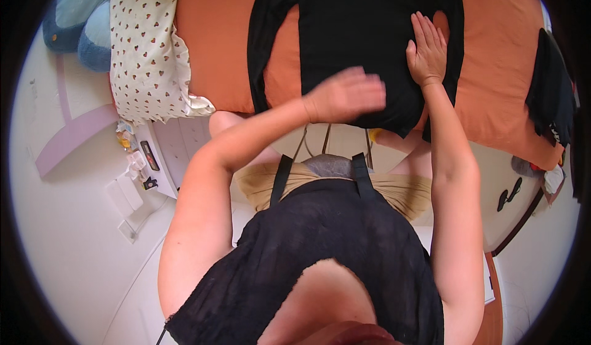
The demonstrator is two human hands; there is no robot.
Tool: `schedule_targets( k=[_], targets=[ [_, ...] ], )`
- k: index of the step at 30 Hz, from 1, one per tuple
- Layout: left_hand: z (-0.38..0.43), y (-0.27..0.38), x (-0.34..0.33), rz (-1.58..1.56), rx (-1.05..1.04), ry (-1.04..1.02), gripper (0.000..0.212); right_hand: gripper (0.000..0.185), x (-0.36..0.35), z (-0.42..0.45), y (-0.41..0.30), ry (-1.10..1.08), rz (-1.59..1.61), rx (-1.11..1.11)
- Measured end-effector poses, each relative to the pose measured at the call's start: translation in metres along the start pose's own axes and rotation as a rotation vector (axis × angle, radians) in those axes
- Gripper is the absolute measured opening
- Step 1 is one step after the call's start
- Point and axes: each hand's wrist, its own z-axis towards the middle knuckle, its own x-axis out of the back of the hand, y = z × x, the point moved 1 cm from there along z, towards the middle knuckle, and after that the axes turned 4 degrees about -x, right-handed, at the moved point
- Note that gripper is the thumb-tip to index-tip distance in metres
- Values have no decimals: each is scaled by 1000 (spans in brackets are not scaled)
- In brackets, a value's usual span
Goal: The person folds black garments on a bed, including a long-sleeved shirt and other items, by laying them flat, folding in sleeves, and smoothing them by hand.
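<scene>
A black long-sleeved top [355, 31] lies spread flat on an orange bedsheet [217, 44], its sleeves [261, 44] stretched along both sides. My right hand [428, 51] rests palm down near the top's right side, beside the right sleeve, with the thumb apart from the fingers. Blurred by motion, my left hand [348, 95] is over the lower part of the top with nothing visible in it. Whether its palm touches the cloth cannot be told. The hem hangs a little past the bed's near edge.
A heart-patterned cream cloth [143, 49] and blue plush items [94, 35] lie at the left. Another dark garment [551, 86] hangs at the bed's right end. Small items stand on a white cabinet [159, 160]; black slippers [509, 194] lie on the floor.
</scene>
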Motion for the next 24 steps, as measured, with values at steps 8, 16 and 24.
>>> schedule_targets(
  k=[8,16,24],
  targets=[
    [-39,-180,97,88,1099,797,36,54,6,3,-8,-25,-1,-7],
    [42,-195,74,457,522,-167,55,55,9,0,-6,-46,-11,-22],
    [-6,-253,117,532,777,-95,52,56,6,1,-5,-33,15,-15]
  ],
)
